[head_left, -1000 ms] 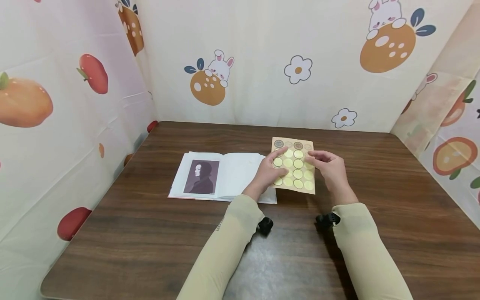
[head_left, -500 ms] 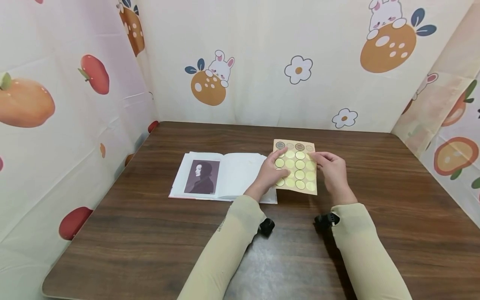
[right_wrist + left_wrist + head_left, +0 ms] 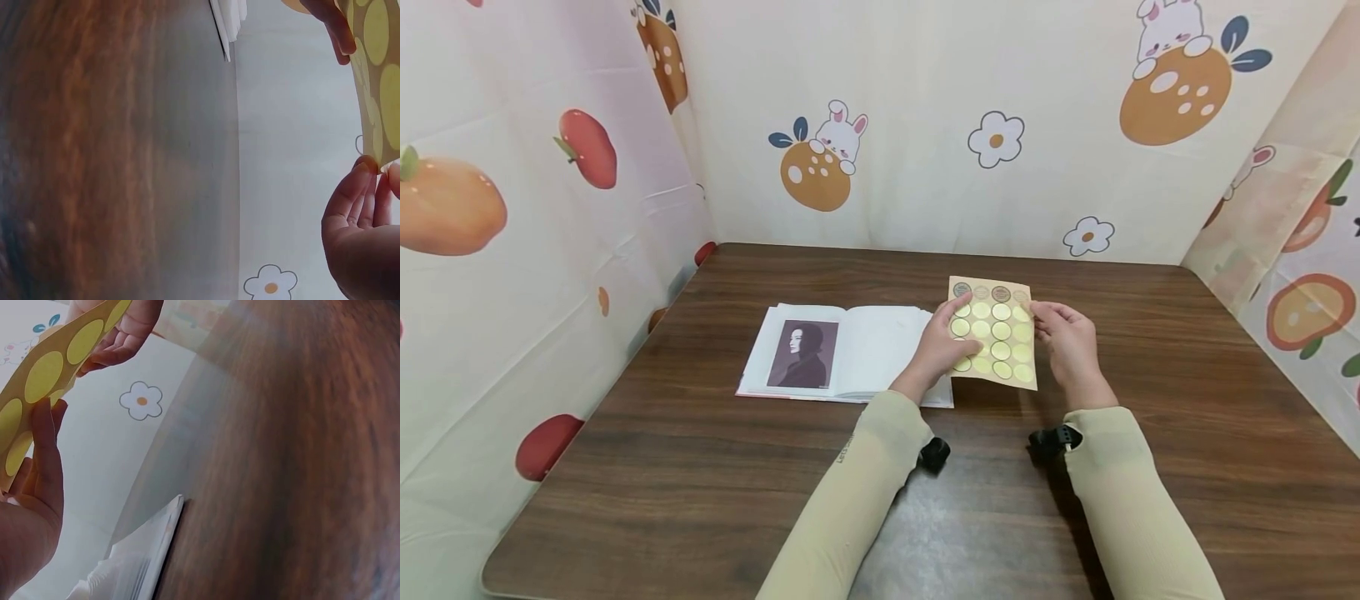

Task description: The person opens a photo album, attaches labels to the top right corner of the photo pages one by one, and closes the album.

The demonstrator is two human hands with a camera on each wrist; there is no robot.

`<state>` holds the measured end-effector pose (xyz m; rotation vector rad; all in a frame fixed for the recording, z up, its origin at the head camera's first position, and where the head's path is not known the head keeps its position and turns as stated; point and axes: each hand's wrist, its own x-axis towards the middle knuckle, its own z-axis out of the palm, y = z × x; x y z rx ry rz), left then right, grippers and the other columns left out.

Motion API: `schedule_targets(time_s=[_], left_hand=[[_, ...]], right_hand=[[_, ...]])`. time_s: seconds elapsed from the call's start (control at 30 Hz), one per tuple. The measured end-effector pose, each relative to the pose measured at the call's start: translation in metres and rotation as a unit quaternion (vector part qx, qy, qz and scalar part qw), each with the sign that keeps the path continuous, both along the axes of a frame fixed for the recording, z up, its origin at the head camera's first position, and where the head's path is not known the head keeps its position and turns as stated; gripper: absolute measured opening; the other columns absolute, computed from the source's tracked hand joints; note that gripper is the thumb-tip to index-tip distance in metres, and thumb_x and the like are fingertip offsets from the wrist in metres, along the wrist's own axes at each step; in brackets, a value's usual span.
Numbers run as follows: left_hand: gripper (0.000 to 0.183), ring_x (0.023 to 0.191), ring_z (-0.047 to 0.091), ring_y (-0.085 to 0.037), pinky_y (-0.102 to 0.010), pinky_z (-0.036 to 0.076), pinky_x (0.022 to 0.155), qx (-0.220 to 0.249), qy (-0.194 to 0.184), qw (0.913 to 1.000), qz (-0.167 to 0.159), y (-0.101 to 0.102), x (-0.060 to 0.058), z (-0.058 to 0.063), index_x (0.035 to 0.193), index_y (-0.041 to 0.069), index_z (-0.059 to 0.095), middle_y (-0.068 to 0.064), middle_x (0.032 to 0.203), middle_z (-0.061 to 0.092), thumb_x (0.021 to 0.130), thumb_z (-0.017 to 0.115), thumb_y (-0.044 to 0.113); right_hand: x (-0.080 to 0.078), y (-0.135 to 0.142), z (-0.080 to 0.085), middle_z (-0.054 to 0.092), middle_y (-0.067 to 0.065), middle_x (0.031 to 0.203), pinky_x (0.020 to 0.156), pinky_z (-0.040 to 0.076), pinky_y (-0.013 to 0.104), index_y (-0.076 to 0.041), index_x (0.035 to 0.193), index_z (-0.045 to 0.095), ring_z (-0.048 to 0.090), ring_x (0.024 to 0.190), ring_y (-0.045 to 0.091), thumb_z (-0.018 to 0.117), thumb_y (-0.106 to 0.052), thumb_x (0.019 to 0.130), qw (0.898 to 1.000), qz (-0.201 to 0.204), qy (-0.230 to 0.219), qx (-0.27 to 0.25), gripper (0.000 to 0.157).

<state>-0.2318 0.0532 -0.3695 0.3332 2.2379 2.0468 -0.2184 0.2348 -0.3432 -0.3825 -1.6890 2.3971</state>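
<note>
A tan sticker sheet (image 3: pixel 991 332) with rows of round yellow stickers is held up above the table; its top row shows grey and pale circles. My left hand (image 3: pixel 937 346) grips it by the left side, thumb lying across the front. At the upper right edge, the fingertips of my right hand (image 3: pixel 1067 346) pinch the sheet. In the right wrist view, thumb and finger of the right hand (image 3: pixel 365 219) meet at the sheet's edge. Behind the left hand lies an open book (image 3: pixel 880 342), its left page bearing a dark portrait picture (image 3: pixel 803 354).
The brown wooden table (image 3: pixel 700 483) runs back to a curtain (image 3: pixel 925 183) printed with rabbits, fruit and flowers. Similar cloth hangs at both sides. A black wrist camera (image 3: pixel 934 455) sits at the left cuff, another black camera (image 3: pixel 1054 442) at the right.
My right hand has slid from the front of the sticker sheet outward to its right edge. The sheet and left hand have shifted slightly right. The book has stayed in place.
</note>
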Motion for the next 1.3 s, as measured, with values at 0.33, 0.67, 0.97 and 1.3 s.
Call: schedule_targets(time_s=[0.33, 0.67, 0.97, 1.3], left_hand=[[0.081, 0.109, 0.045, -0.014, -0.026, 0.044, 0.083, -0.006, 0.003, 1.0, 0.006, 0.0, 0.0, -0.002, 0.136, 0.024, 0.047, 0.006, 0.137, 0.041, 0.066, 0.073, -0.007], [0.088, 0.115, 0.044, -0.017, -0.03, 0.038, 0.093, -0.066, 0.005, 0.9978, 0.007, 0.004, 0.0, -0.006, 0.14, 0.025, 0.042, 0.002, 0.137, 0.04, 0.065, 0.082, 0.002], [0.096, 0.109, 0.046, -0.016, -0.027, 0.037, 0.094, -0.106, -0.005, 0.994, -0.024, 0.016, 0.002, -0.008, 0.142, 0.022, 0.036, -0.003, 0.132, 0.041, 0.061, 0.088, 0.012], [0.089, 0.119, 0.043, -0.019, -0.027, 0.037, 0.096, -0.25, -0.015, 0.9664, -0.056, 0.024, 0.006, -0.008, 0.144, 0.015, 0.033, -0.009, 0.14, 0.037, 0.069, 0.082, 0.024]], right_hand=[[0.001, 0.002, 0.003, 0.06, 0.003, 0.064, 0.053, 0.046, 0.018, -0.004, 0.07, 0.065, 0.054, 0.057, 0.01, 0.066, -0.002, 0.085, 0.995, -0.065, 0.018, -0.074, 0.015], [0.004, 0.005, 0.004, 0.066, 0.007, 0.07, 0.057, 0.051, 0.02, -0.001, 0.073, 0.068, 0.061, 0.061, 0.013, 0.069, 0.0, 0.082, 0.993, -0.064, 0.033, -0.089, 0.009], [0.004, 0.005, 0.005, 0.067, 0.01, 0.075, 0.068, 0.054, 0.024, 0.004, 0.076, 0.07, 0.065, 0.068, 0.016, 0.068, 0.014, 0.075, 0.988, -0.058, 0.044, -0.135, 0.01], [0.005, 0.005, 0.005, 0.068, 0.01, 0.075, 0.068, 0.054, 0.026, 0.003, 0.08, 0.07, 0.066, 0.066, 0.017, 0.069, 0.009, 0.078, 0.986, -0.066, 0.027, -0.15, 0.007]])
